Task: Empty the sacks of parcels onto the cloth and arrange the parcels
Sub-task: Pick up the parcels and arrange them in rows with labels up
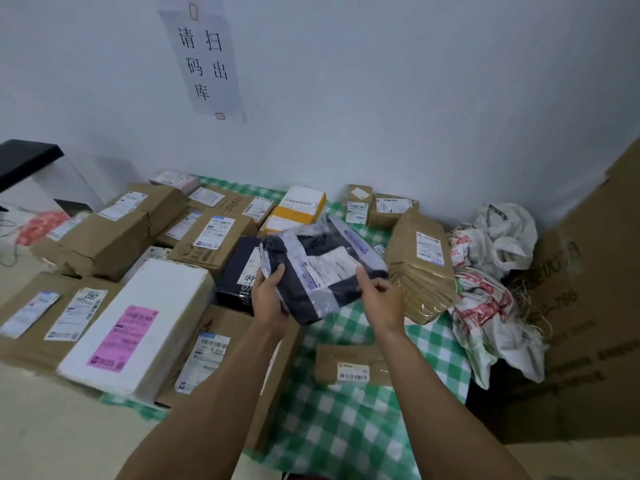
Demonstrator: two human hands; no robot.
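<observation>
A soft dark poly-bag parcel (318, 268) with a white label is held up over the green checked cloth (346, 427), and it serves as the landmark here. The left hand (268, 299) grips its near left corner, fingers wrapped under the bag and thumb on top, clamped on it. The right hand (381, 299) is at its near right edge; its fingers look pinched on the plastic, though blur makes it hard to say whether they truly grip or only touch.

Just left of the held parcel lies another dark bag (239, 275), and beyond that, further left, a packed block of brown cartons (114, 230) with a long white foam box (138, 327) resting across the near ones. Behind the held parcel is a yellow-and-white envelope (301, 206) and two small boxes (377, 206) near the wall. To its right a brown paper package (422, 268) stands tilted, and below it a small brown parcel (353, 365) lies alone on bare cloth. Further right, crumpled white woven sacks (491, 278) are heaped against a big cardboard box (588, 306).

The sacks look slack and emptied, so the tipping-out seems largely done. Arranging is partly done: the left side is tidy, while the held parcel and the loose ones to its right appear still unplaced.
</observation>
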